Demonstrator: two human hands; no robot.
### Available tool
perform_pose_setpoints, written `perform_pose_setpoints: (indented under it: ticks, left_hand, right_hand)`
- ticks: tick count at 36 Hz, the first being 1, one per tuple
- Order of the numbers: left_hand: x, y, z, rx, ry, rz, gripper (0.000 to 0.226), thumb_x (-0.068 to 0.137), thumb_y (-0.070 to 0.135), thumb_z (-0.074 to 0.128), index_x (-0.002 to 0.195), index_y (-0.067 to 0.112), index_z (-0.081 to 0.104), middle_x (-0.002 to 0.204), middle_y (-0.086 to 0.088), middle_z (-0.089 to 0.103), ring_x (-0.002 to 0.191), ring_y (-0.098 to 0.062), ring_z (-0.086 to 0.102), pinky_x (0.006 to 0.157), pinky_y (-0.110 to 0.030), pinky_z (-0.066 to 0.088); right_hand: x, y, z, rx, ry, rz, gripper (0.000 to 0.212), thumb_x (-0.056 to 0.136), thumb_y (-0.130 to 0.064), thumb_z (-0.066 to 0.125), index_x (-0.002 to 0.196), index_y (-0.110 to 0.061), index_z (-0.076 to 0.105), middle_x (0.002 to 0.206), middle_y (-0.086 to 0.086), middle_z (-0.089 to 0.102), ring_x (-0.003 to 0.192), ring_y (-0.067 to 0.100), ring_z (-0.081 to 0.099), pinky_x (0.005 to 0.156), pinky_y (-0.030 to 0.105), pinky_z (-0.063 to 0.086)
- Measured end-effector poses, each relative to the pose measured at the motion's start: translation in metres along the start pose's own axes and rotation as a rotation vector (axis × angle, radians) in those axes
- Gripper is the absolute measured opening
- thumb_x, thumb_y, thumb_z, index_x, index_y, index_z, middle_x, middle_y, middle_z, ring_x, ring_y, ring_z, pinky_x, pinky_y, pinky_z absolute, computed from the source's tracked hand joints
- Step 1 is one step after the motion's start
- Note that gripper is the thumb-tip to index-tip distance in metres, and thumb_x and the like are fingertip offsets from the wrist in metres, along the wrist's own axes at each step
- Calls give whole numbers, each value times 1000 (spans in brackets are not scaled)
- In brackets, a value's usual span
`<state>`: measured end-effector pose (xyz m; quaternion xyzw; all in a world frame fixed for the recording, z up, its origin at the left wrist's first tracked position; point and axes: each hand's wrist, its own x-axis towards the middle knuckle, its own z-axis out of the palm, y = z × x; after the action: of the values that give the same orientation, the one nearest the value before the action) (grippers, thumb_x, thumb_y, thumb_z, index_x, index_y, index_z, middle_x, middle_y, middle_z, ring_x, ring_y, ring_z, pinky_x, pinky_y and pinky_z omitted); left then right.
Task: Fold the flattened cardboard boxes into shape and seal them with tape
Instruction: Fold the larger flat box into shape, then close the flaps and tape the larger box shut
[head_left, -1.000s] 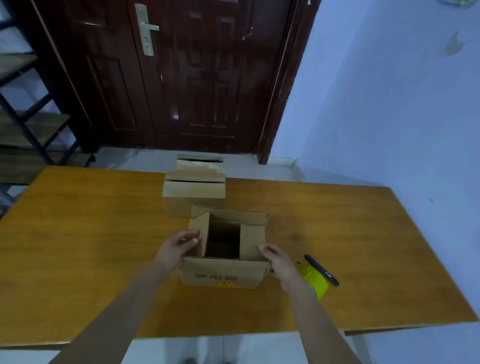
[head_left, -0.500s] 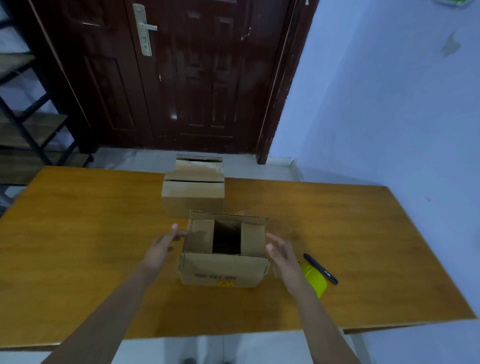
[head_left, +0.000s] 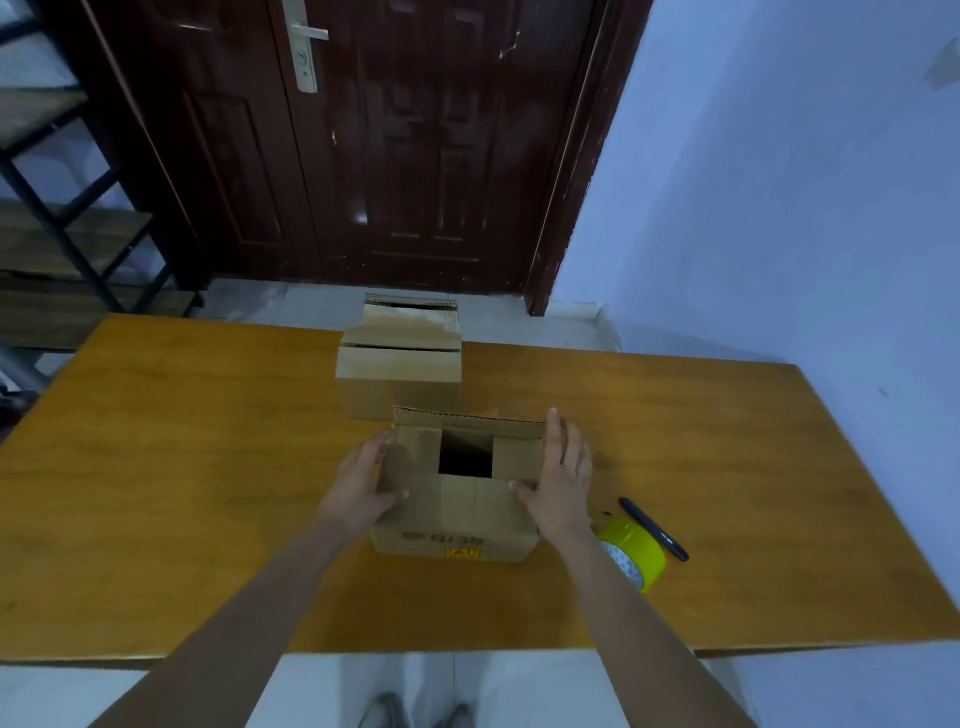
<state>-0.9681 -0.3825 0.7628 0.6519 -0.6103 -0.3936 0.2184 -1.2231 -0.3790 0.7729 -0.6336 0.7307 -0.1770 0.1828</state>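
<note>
**A:** What sits at the centre?

**B:** A small cardboard box stands on a wooden table, near the front edge. Its two side flaps lie folded inward, leaving a dark square opening between them. The near flap is pressed down over their front part, and the far flap stands upright behind the opening.

**A:** And the hands?

**B:** Both are on that box. The left hand cups the left side with fingers spread flat, thumb on the near flap. The right hand lies against the right side, fingers straight and pointing away, thumb resting on the same flap. Neither hand is curled into a grip; they press flat with loose fingers.

**A:** What surrounds it?

**B:** Just behind it, a second cardboard box with its flaps folded over, a slit showing between them. Its far flap is partly raised, so what lies behind is hidden. Near the right wrist, a yellow tape roll stands on edge, partly covered by the forearm. Just beside it lies a dark pen.

**A:** Anything unclear?

**B:** Printing and a small red and yellow label on the front of the near box are too blurred to read. The inside of the opening is black. Beyond the table are a dark wooden door, a pale blue wall and a shelf frame cut off at the left. Shoe tips show at the bottom edge.
</note>
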Motion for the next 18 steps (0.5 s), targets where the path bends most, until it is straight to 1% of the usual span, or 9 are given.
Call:
perform_pose_setpoints:
  ticks: [3, 5, 7, 8, 10, 11, 13, 16, 18]
  left_hand:
    - [1, -2, 2, 70, -1, -18, 88, 83, 24, 71, 149, 30, 13, 144, -3, 30, 134, -28, 28, 105, -50, 36]
    - [0, 2, 4, 102, 25, -17, 95, 83, 25, 72, 150, 30, 6, 148, -4, 23, 136, -30, 21, 107, -50, 31]
    - [1, 4, 4, 158, 51, -9, 104, 81, 23, 74, 150, 34, -3, 153, -2, 13, 139, -31, 14, 109, -50, 27]
    - [1, 6, 3, 196, 52, 4, 108, 80, 22, 75, 149, 36, -7, 155, -1, 6, 141, -30, 9, 110, -51, 24]
    - [2, 9, 2, 272, 37, 45, 110, 80, 21, 74, 146, 41, -11, 157, 4, -7, 144, -27, -2, 113, -54, 20]
    - [3, 11, 1, 314, 13, 67, 106, 82, 20, 72, 146, 43, -9, 157, 7, -12, 145, -24, -8, 114, -55, 19]
    - [7, 14, 1, 435, -84, 120, 87, 89, 19, 62, 148, 43, 2, 157, 10, -16, 144, -21, -15, 115, -53, 16]
    - [13, 15, 2, 522, -254, 153, 53, 100, 19, 42, 147, 36, 26, 159, 8, -7, 145, -18, -15, 118, -46, 10]
    - [14, 15, 4, 505, -270, 140, 47, 101, 20, 37, 145, 35, 32, 159, 9, -2, 145, -16, -13, 118, -44, 9]
  right_hand:
    - [7, -1, -2, -133, -48, -76, 95, 87, -23, 63, 149, -35, -8, 156, -4, -3, 145, 26, -4, 114, 53, -5]
    - [9, 0, -5, -189, -37, -85, 79, 87, -19, 60, 149, -31, 13, 150, 2, 13, 142, 26, 8, 114, 55, -5]
    - [6, 3, -6, -251, -54, -106, 55, 88, -21, 56, 139, -26, 35, 140, 2, 27, 136, 25, 19, 115, 55, -4]
    - [3, 6, -5, -270, -80, -122, 46, 90, -23, 54, 134, -25, 42, 136, 1, 31, 135, 24, 22, 115, 55, -4]
    - [-4, 11, 0, -264, -129, -140, 38, 94, -26, 48, 132, -24, 47, 132, -2, 36, 132, 22, 27, 115, 55, -5]
    - [-9, 14, 3, -237, -135, -136, 38, 96, -27, 45, 134, -24, 46, 133, -4, 37, 131, 21, 29, 115, 56, -5]
    - [-16, 18, 7, -184, -126, -130, 40, 98, -28, 41, 137, -24, 44, 135, -6, 36, 128, 21, 31, 115, 58, -2]
    - [-16, 20, 9, -147, -147, -135, 41, 99, -28, 38, 139, -25, 42, 138, -8, 33, 128, 22, 30, 115, 58, 2]
    - [-12, 21, 6, -86, -174, -135, 40, 99, -27, 39, 139, -26, 43, 139, -11, 33, 127, 21, 31, 116, 54, 8]
